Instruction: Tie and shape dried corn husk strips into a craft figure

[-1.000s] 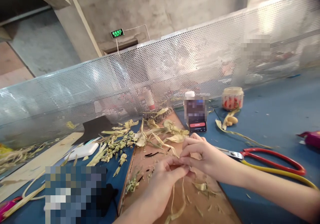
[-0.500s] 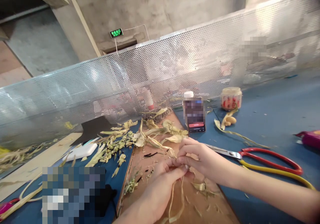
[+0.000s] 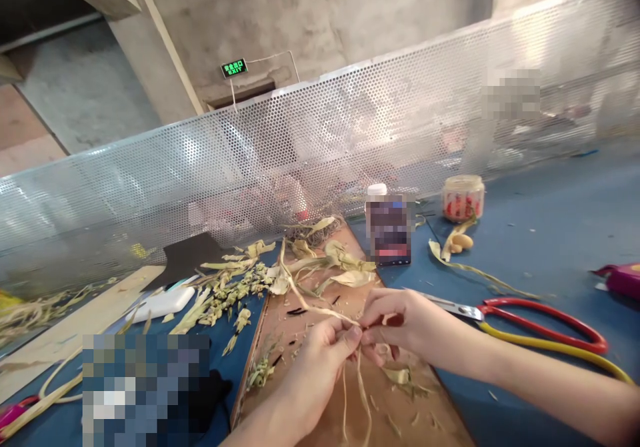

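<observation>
Above a brown board [image 3: 280, 380], my left hand [image 3: 325, 357] pinches a pale dried plant strip [image 3: 320, 309] between thumb and fingers. My right hand [image 3: 395, 320] is closed beside it, its fingertips at the same strip. The strip runs from the pile of dried leaves [image 3: 345, 264] down to the fingers, and two thin ends [image 3: 364, 394] hang below them. What lies between the fingertips is too small to make out. Scissors [image 3: 470, 310] with red and yellow handles lie just beyond my right forearm.
A phone [image 3: 391, 230] stands upright behind the board, with a jar [image 3: 463, 198] to its right. Dried sprigs [image 3: 233, 294] and a white object [image 3: 163, 302] lie left. A perforated metal screen [image 3: 320, 134] crosses behind.
My hands have shifted slightly and their fingertips have drawn a little apart. More of the strip shows above them, and the hanging ends have swung.
</observation>
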A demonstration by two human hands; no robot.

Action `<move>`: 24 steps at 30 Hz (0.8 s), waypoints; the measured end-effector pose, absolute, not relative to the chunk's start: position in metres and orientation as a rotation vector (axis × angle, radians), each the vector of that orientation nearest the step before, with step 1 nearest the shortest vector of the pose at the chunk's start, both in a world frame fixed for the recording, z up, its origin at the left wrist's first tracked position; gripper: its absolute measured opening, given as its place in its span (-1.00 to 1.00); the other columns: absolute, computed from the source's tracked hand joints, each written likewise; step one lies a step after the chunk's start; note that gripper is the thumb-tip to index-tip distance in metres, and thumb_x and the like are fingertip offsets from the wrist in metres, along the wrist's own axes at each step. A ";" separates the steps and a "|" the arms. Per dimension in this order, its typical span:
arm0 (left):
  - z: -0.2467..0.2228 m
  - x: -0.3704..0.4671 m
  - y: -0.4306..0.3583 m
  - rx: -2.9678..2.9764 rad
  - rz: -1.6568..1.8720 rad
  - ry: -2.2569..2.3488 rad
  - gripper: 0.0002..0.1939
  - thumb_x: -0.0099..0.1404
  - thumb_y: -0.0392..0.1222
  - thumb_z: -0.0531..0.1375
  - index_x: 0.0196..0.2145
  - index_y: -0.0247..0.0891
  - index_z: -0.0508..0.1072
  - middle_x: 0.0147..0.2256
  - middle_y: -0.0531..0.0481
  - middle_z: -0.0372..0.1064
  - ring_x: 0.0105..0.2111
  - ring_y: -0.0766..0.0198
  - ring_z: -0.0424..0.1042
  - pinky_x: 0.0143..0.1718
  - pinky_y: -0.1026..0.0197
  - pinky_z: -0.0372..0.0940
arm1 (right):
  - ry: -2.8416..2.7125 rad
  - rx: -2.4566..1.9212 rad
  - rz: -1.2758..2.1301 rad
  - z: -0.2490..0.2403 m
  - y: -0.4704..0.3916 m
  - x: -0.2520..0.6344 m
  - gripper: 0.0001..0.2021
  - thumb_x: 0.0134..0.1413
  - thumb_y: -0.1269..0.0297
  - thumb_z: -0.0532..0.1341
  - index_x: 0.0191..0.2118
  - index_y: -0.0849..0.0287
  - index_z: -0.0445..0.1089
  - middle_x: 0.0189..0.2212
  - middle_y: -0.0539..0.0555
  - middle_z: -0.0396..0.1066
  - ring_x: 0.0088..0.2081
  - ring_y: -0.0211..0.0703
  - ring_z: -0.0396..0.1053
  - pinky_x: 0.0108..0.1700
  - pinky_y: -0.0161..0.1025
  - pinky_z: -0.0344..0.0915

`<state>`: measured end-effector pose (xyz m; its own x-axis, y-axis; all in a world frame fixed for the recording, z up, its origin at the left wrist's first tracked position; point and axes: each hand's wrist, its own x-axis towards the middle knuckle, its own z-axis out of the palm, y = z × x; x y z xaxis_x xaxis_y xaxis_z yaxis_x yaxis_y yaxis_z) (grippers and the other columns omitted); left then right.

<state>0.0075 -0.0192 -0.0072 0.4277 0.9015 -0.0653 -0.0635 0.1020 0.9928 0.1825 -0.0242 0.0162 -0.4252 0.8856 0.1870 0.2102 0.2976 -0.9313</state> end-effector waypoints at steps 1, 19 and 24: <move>-0.006 0.007 -0.020 1.277 0.868 0.869 -0.80 0.23 -0.13 0.19 -0.32 -0.34 0.47 -0.50 -0.04 0.42 -0.35 0.21 0.36 -0.25 0.23 0.13 | -1.814 -0.971 1.172 0.014 -0.024 0.182 -0.79 0.05 0.16 0.22 -0.44 0.18 0.47 -0.41 -0.01 0.30 -0.48 -0.32 0.28 -0.46 -0.40 0.31; 0.006 -0.005 -0.026 1.741 0.960 0.966 -0.75 0.31 -0.13 0.08 -0.07 -0.19 0.22 -0.55 0.05 0.32 -0.51 0.22 0.31 -0.40 0.25 0.15 | -1.760 -0.870 1.253 0.002 -0.023 0.181 -0.85 0.09 0.20 0.17 -0.34 0.18 0.31 -0.37 0.00 0.40 -0.46 -0.28 0.41 -0.43 -0.33 0.39; 0.008 -0.002 -0.032 1.873 0.990 0.994 -0.85 0.34 -0.18 0.03 -0.13 -0.17 0.21 -0.51 0.04 0.32 -0.46 0.23 0.33 -0.33 0.24 0.17 | -1.745 -0.847 1.306 -0.001 -0.026 0.177 -0.91 0.12 0.27 0.13 -0.35 0.17 0.23 -0.41 0.02 0.46 -0.41 -0.23 0.44 -0.36 -0.31 0.36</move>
<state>-0.0024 -0.0323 0.0075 0.3908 0.8802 0.2692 0.2726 -0.3900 0.8795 0.1773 -0.0262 -0.0012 -0.4722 0.8598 0.1943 0.0558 0.2492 -0.9668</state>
